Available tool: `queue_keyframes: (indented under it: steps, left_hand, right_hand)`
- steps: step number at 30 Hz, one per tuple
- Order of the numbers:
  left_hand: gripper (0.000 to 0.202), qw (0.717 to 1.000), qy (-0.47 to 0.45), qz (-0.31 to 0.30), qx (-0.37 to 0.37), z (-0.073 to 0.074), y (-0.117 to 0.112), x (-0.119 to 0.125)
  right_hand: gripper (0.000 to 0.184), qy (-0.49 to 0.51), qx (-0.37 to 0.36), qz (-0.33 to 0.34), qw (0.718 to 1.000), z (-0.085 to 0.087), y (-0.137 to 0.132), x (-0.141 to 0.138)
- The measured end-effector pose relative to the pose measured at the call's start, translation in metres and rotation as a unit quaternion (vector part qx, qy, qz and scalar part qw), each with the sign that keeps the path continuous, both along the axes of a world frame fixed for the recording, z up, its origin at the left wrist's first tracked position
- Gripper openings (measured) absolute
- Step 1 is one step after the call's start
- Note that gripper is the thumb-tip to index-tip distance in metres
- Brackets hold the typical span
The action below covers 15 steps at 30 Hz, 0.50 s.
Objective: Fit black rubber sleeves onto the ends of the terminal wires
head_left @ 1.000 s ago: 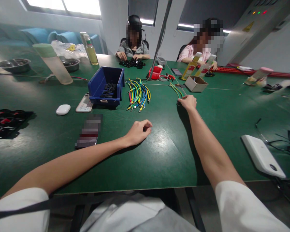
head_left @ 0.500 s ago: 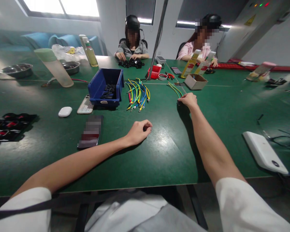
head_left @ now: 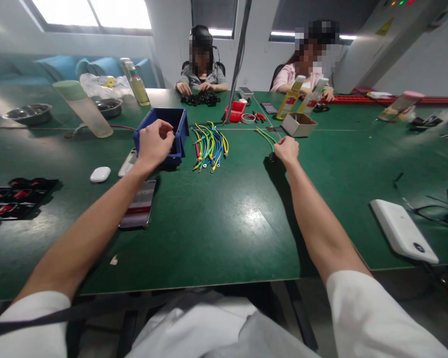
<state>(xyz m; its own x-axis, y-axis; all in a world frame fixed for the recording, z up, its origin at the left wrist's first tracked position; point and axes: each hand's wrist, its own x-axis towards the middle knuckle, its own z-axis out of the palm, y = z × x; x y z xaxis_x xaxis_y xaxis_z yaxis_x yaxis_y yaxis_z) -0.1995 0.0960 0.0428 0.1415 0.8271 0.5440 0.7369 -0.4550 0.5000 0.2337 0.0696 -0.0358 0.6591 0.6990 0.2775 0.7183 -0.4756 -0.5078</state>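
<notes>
My left hand (head_left: pixel 156 142) is over the near side of the blue parts bin (head_left: pixel 182 119), its fingers loosely curled with a gap to the thumb. Nothing shows between them. Small dark pieces lay in that bin a moment earlier; my hand now covers most of the inside. To the right, my right hand (head_left: pixel 287 149) pinches the near end of a few yellow-green wires (head_left: pixel 264 134) on the table. A small black piece (head_left: pixel 272 157) shows below its fingertips. Between the hands lies a bundle of yellow, green and blue wires (head_left: pixel 210 146) with metal ring terminals.
Below my left forearm is a phone (head_left: pixel 139 206); a white earbud case (head_left: pixel 100 174) lies left of it. A small cardboard box (head_left: pixel 299 125) stands beyond my right hand. At right are a white power bank (head_left: pixel 403 229) and glasses (head_left: pixel 438 211). Two people sit across the table.
My left hand has moved from the middle of the table, leftward and away from me, to the blue bin. My right hand stays at the wires, and the view has shifted slightly.
</notes>
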Motion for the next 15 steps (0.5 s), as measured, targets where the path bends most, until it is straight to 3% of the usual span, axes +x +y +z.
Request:
queue_keyframes:
  steps: [3, 7, 11, 15]
  left_hand:
    - [0.032, 0.987, 0.144, 0.012, -0.074, -0.005, 0.043, -0.02]
    - [0.041, 0.93, 0.303, -0.02, -0.206, -0.015, 0.079, -0.028]
    - [0.045, 0.89, 0.353, -0.047, -0.286, -0.025, 0.092, -0.024]
    - [0.044, 0.889, 0.348, -0.048, -0.295, -0.03, 0.095, -0.021]
  right_hand:
    - [0.016, 0.001, 0.026, 0.015, 1.0, 0.006, 0.002, -0.011]
    - [0.019, -0.016, 0.016, 0.036, 0.999, 0.011, 0.002, -0.029]
    - [0.019, -0.028, -0.006, 0.074, 0.997, 0.009, 0.002, -0.048]
    - [0.021, -0.046, -0.024, 0.128, 0.99, 0.002, 0.004, -0.06]
